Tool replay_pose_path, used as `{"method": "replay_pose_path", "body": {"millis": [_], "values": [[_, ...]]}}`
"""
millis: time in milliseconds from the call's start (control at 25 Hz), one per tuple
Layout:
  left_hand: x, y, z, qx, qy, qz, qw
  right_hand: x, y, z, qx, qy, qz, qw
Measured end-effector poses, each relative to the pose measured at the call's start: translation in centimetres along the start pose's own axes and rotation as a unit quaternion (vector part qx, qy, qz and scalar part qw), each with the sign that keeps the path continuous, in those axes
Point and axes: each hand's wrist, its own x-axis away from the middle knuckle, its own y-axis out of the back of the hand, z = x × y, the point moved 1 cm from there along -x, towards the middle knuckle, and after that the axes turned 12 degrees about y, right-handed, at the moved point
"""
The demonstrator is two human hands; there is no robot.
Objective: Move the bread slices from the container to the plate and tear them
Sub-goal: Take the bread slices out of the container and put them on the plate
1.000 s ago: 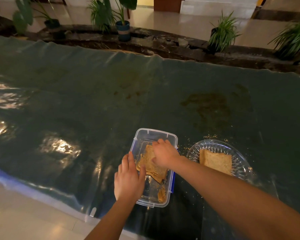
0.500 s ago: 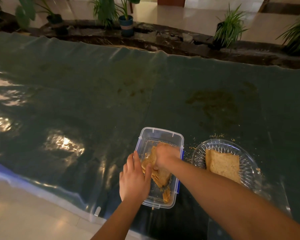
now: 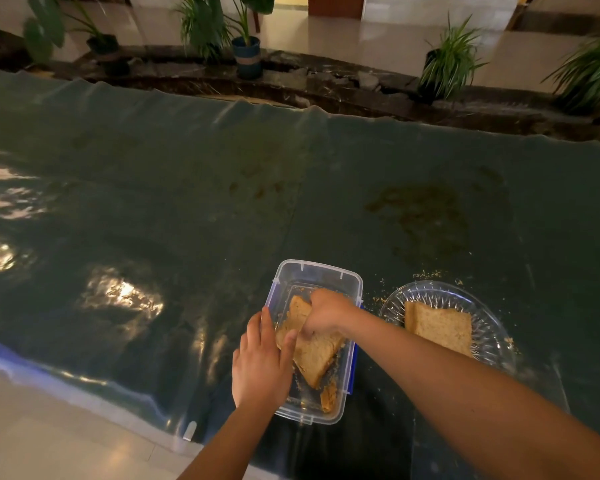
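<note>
Bread slices (image 3: pixel 312 351) lie stacked inside a clear plastic container (image 3: pixel 317 271) at the lower centre of the frame. The right hand (image 3: pixel 326 311) reaches into the container from the right, its fingers curled down over the upper edge of the top slice; that grip is closed on the bread, pinching it near the corner. The top slice sits tilted, its lower point aimed toward the near end of the container, where a smaller broken piece of bread (image 3: pixel 328 396) rests against the wall. The left hand (image 3: pixel 262 362) lies on the container's left rim, fingers spread and flat rather than curled, with its thumb touching the left edge of the slice; its grip is apart, pressing on the rim and not clamped around anything. The container has blue clips on its side walls.

Just to the right of the container stands a cut-glass plate (image 3: pixel 430 289), and one whole slice (image 3: pixel 439 327) lies flat on it, toward its near half. Crumbs (image 3: pixel 426 273) are scattered on the dark green tabletop (image 3: pixel 187 202) around the plate's far edge and between plate and container. Glossy patches of reflected light show at the left of the frame. Potted plants (image 3: pixel 447 60) line a dark ledge across the top.
</note>
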Motion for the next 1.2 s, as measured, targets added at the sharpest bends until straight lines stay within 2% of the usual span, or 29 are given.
{"method": "replay_pose_path", "body": {"millis": [160,280,440,600,720,840,1040,1200], "values": [[-0.1,0.2,0.0,0.051,0.016,0.002,0.999,1.5,2.6,-1.1,-0.134,-0.018,-0.059,0.989],[0.1,0.5,-0.2,0.086,0.031,0.002,0.996,3.4,4.9,-1.6,-0.246,-0.019,-0.105,0.963],[0.2,1.2,-0.7,0.090,0.035,0.020,0.995,7.3,8.0,-2.3,-0.323,0.007,-0.159,0.933],[0.2,1.5,-1.1,0.053,0.034,0.037,0.997,12.7,10.4,-5.5,-0.351,0.012,-0.228,0.908],[-0.2,1.6,-1.0,0.064,0.046,0.038,0.996,15.5,10.6,-9.2,-0.360,-0.007,-0.269,0.893],[-1.0,1.8,-0.8,0.073,0.049,0.024,0.996,17.3,8.3,-13.1,-0.389,-0.029,-0.299,0.871],[-3.0,2.4,-1.5,0.083,0.031,-0.018,0.996,18.2,2.1,-19.2,-0.450,-0.092,-0.301,0.836],[-4.1,2.7,-2.1,0.066,0.030,-0.025,0.997,18.3,-1.1,-21.3,-0.381,-0.137,-0.331,0.852]]}}
